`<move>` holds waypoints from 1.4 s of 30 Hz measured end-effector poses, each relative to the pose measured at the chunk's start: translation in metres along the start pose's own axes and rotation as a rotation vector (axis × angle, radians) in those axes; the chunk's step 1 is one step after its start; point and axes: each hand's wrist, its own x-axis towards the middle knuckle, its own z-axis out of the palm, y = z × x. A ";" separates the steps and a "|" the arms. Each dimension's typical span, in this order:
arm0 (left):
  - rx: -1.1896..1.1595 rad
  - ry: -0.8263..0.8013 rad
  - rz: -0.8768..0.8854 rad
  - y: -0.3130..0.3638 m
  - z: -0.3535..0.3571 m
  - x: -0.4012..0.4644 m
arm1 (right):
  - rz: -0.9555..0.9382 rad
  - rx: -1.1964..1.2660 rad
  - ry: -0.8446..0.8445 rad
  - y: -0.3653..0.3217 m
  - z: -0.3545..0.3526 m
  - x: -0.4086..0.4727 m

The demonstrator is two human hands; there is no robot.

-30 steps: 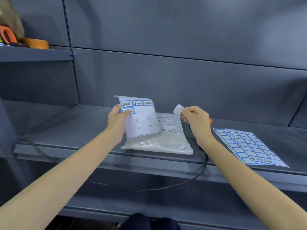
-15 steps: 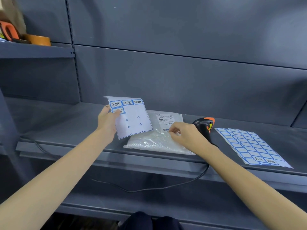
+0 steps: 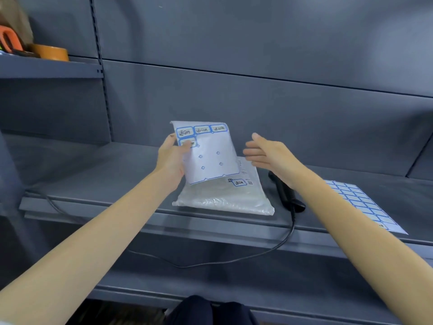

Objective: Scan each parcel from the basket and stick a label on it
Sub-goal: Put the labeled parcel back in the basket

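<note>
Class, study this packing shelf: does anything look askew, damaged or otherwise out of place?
Nothing looks damaged or spilled. The scanner's black cable droops off the shelf's front edge in a loose loop, a possible snag. The small label on the parcel sits slightly tilted. The second label sheet lies flat.

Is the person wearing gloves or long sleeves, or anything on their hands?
No gloves: the left hand and right hand are both bare. The forearms are bare too, with no sleeves in view. No watch, ring or bracelet shows on either.
</note>
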 end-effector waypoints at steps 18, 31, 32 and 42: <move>0.749 0.198 -0.280 -0.046 0.004 0.012 | 0.232 -0.382 0.666 0.107 -0.177 -0.016; 0.616 0.206 -0.097 -0.055 -0.001 -0.005 | 0.472 -0.935 0.620 0.150 -0.162 -0.032; 0.601 0.210 -0.071 -0.054 0.000 -0.006 | 0.438 -0.976 0.597 0.148 -0.160 -0.031; 0.402 0.151 0.089 -0.045 0.030 -0.017 | 0.156 -1.205 0.428 0.132 -0.136 -0.025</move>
